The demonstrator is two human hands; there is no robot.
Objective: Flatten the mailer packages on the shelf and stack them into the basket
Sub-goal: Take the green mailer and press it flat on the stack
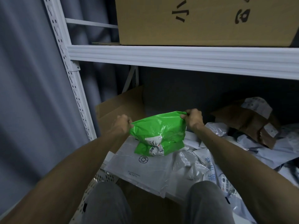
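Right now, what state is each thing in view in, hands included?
green mailer: held up, crumpled, bottom folded under.
left hand: grips its top left corner.
right hand: grips its top right corner.
white mailer: lying fairly flat beneath it.
loose mailers: crumpled, heaped.
brown package: torn, crumpled.
basket: partly hidden by legs.

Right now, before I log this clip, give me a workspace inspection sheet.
Surface: shelf rack, lower level buried under mailers.
Job's things: green mailer, crumpled, held up; white mailer lying flat below it; basket at bottom left.
Clutter: heap of grey and white mailers; torn brown paper package at right.
Hands: left hand and right hand each pinch a top corner of the green mailer.
Cables: nothing seen.
Surroundings: cardboard box on the upper level; grey curtain at left.
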